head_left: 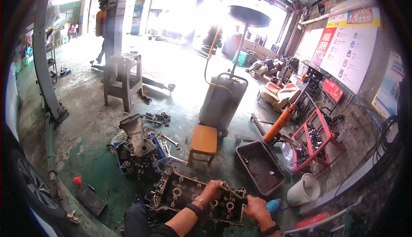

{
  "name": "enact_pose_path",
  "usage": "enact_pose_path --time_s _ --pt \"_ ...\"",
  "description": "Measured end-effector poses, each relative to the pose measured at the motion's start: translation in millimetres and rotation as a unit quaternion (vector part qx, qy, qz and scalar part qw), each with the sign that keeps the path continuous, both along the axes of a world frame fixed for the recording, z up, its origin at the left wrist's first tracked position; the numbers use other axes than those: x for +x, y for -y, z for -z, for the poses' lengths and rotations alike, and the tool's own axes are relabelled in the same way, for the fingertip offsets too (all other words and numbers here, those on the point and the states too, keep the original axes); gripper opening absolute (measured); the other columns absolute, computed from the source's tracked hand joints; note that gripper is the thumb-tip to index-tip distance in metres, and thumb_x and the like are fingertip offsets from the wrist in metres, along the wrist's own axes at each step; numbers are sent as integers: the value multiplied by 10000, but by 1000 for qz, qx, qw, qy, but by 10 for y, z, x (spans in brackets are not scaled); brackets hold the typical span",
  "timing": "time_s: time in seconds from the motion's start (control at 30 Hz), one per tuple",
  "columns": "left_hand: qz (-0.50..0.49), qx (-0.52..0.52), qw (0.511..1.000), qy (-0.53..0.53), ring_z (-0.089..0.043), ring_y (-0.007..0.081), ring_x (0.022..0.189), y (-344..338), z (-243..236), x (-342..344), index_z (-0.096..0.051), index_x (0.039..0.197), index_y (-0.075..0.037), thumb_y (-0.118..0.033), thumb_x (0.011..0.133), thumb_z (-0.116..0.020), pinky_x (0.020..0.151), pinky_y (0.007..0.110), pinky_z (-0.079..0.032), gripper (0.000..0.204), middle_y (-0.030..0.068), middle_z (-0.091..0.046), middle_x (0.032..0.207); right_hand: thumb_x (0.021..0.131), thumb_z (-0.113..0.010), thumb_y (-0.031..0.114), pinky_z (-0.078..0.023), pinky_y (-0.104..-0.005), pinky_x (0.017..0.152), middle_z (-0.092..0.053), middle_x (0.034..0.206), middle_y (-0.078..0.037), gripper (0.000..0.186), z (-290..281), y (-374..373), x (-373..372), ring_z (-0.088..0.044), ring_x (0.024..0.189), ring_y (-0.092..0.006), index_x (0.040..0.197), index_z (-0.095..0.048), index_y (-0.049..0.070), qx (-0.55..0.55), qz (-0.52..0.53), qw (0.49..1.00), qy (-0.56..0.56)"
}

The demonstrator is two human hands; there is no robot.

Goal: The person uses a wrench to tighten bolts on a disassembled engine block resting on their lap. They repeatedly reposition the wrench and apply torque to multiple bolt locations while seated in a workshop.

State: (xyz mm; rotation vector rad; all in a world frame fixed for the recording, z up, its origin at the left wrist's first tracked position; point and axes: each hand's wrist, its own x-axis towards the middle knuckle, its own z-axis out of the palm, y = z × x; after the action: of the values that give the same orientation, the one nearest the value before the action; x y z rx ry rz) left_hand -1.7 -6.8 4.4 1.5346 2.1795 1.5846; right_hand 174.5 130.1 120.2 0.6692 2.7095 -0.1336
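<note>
A metal engine block [182, 190] with round openings lies on the floor in front of me. Over its right part, my left hand [210, 192] closes round the head end of a long-handled ratchet wrench [232, 191]. The handle slants down to the right, where my right hand [256, 207] grips its dark end beyond the block's right edge. My left fingers partly cover the tool's head, and whatever it sits on below is hidden. Just right of my right hand is a rounded blue object [273, 205] whose kind I cannot make out.
Beyond the block stand a small wooden stool [204, 139] and a blue crate [125, 162] of engine parts, with wrenches [171, 141] alongside. At right are a black tray [262, 168], white bucket [304, 190] and orange jack [280, 123]. A car wheel [36, 183] borders the left.
</note>
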Motion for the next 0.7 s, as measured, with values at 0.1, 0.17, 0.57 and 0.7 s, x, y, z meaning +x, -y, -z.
enact_pose_path --time_s 0.1,0.17,0.57,0.7 --pt "-22 -14 1000 6 -663 356 747 10 -21 48 -702 908 -28 -71 715 -693 672 397 -546 198 188 -679 850 787 -654 160 -427 -508 926 -637 1052 -176 349 271 -204 -82 -596 1015 -366 1110 -604 37 75 17 978 -193" --pt "-39 -2 999 4 -668 349 752 11 -22 64 -709 930 -38 -53 702 -682 667 394 -547 230 180 -684 862 677 -593 29 -434 -463 884 -648 1023 -154 387 448 -263 -203 -589 1011 -363 1061 -632 58 143 -7 934 -327" --pt "-34 -23 999 28 -681 321 748 -36 -10 58 -728 981 -61 30 730 -604 671 373 -558 295 173 -697 862 684 -723 228 -490 -513 774 -665 846 -212 286 91 -163 -110 -637 852 -419 839 -614 15 67 27 989 -130" --pt "-26 -5 998 50 -638 396 845 -21 67 10 -686 890 -63 -27 786 -572 703 434 -534 159 194 -668 852 689 -778 445 -508 -485 786 -680 860 -208 475 -186 -14 -15 -661 868 -399 873 -635 31 54 5 997 -53"
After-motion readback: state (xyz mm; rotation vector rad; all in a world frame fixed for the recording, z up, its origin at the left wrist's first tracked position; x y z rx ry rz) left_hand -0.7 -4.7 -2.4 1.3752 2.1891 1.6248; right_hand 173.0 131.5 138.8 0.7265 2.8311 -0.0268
